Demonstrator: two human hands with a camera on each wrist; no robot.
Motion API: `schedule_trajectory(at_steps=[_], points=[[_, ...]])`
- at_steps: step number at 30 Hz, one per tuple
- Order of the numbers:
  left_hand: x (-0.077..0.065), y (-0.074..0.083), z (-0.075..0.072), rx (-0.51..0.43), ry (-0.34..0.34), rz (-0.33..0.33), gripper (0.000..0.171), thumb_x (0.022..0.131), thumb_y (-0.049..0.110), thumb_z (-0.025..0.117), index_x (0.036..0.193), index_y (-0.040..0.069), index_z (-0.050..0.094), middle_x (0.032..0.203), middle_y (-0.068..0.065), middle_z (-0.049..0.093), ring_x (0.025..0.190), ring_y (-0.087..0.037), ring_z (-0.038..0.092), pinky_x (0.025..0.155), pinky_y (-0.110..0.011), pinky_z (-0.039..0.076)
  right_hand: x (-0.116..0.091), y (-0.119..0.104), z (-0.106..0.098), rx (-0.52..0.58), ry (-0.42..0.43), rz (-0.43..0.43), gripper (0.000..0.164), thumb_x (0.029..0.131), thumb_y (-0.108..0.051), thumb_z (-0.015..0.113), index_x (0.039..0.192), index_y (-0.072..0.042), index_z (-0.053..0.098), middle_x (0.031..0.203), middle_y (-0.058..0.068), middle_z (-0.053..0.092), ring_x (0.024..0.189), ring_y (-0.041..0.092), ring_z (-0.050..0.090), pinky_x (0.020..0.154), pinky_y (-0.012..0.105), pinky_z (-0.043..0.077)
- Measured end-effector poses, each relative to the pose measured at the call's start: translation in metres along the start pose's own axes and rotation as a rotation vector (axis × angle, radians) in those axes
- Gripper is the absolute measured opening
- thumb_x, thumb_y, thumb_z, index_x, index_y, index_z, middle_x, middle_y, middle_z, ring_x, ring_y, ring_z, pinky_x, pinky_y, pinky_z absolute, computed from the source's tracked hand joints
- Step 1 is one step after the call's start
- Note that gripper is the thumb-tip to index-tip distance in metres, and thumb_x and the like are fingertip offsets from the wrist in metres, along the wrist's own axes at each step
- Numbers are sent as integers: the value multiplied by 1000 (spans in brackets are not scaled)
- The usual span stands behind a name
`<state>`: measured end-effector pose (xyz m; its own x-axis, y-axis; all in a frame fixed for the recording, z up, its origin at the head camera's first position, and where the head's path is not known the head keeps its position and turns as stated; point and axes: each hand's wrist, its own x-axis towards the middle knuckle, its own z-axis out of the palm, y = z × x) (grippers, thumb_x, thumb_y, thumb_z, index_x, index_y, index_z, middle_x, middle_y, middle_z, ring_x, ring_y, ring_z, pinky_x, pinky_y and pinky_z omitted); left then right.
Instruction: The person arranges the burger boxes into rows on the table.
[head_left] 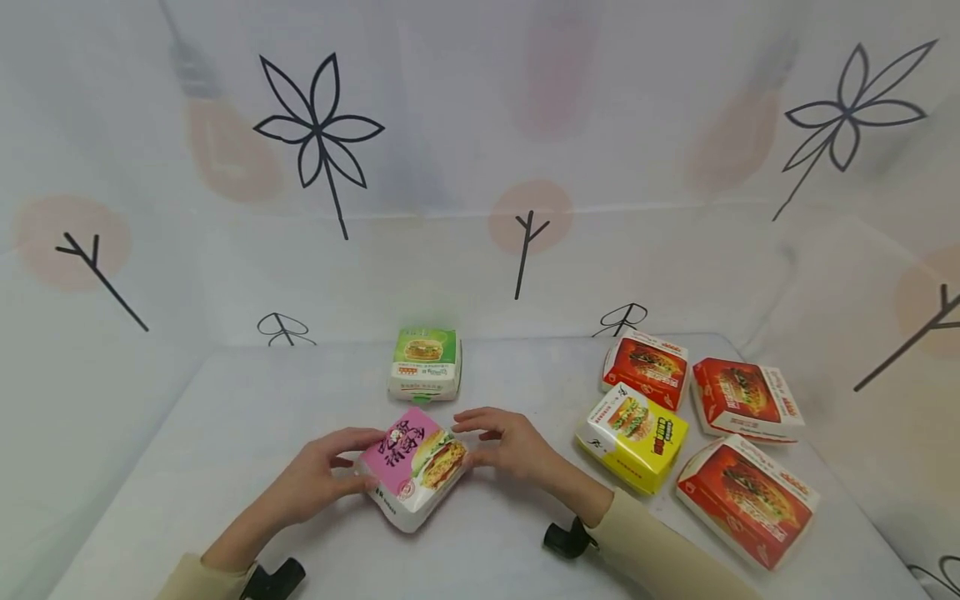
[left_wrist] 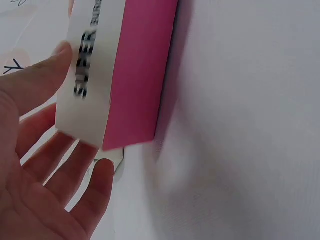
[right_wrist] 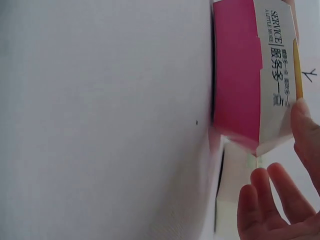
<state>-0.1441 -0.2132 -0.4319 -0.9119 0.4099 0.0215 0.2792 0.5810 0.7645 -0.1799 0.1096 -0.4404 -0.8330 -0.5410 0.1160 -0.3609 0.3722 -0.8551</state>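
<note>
A pink and white burger box (head_left: pixel 412 468) with a burger picture on its lid is between my two hands, turned at an angle close over the table. My left hand (head_left: pixel 322 477) grips its left corner, thumb on the near side and fingers toward the far side. At the opposite corner my right hand (head_left: pixel 513 446) holds it, thumb on the right edge and index finger at the far edge. Its pink lower part and the white side with black lettering show in the left wrist view, where the box (left_wrist: pixel 137 75) fills the upper middle.
Just behind the pink box stands a green and white burger box (head_left: pixel 425 364). To the right are a yellow box (head_left: pixel 636 437) and red boxes at the back (head_left: pixel 647 369), far right (head_left: pixel 746 400) and front (head_left: pixel 750 500). A patterned white cloth (head_left: pixel 450 275) hangs behind the white table.
</note>
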Motion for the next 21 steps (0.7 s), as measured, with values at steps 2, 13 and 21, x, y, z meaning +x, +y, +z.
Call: schedule_trajectory(at_steps=[2,13,21], points=[[0,-1,1,11,-1,34,62,83,39,80,139,22,59,141,-3,57,129,-31,52,90,-36,53,-1,-1,0,6,-37,0,46,82,-22,83,126,-17,70,140,-4,57,131,19,50,99,35,49],[3,4,5,73,80,29,59,82,37,81,136,24,61,138,0,59,128,-30,52,91,-45,51,-7,0,4,93,-87,-31,42,87,-15,78,128,-9,69,142,3,57,132,25,51,97,32,51],[4,5,8,190,260,14,48,76,35,87,119,24,69,123,7,63,111,-18,59,92,-53,50,-13,-3,11,46,3,6,41,84,-20,82,123,-13,71,139,2,60,128,25,55,89,29,54]])
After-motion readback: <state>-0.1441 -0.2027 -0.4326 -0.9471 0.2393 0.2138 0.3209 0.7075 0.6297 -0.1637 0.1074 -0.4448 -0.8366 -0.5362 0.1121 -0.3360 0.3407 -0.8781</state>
